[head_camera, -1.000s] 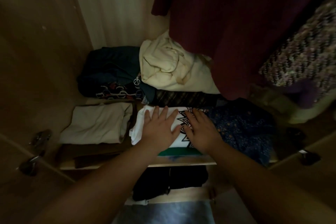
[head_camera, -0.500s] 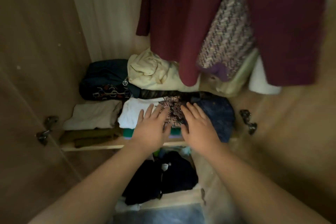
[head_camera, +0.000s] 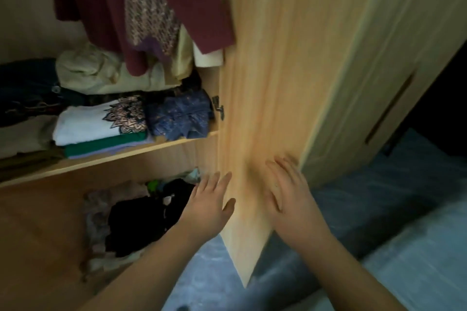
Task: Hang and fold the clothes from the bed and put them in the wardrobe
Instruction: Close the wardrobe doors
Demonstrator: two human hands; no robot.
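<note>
- Judging by the shelf (head_camera: 126,156), 1 stowing step looks done: a folded white shirt (head_camera: 83,126) with a dark printed motif tops a stack there, over a green folded piece (head_camera: 101,146) and just beside a blue patterned garment (head_camera: 179,116).
- Both hands hold nothing.
- The left hand (head_camera: 209,206) is flat with straight, spread fingers. It is in front of the lower compartment, just beside the edge of the wardrobe door (head_camera: 265,70).
- The right hand (head_camera: 285,194) lies flat, fingers straight, on the other side of that door, seemingly against its face. Blur hides whether it really touches.
- A maroon garment (head_camera: 182,2) hangs above the shelf, and black clothes (head_camera: 141,219) lie heaped below it.
- The next move is probably to fetch another garment. That means turning towards the bluish surface (head_camera: 417,255) at the lower right, likely the bed, where no clothes show in this view.
- Alternatively, the 2 hands bracket the door well enough to swing it.
</note>
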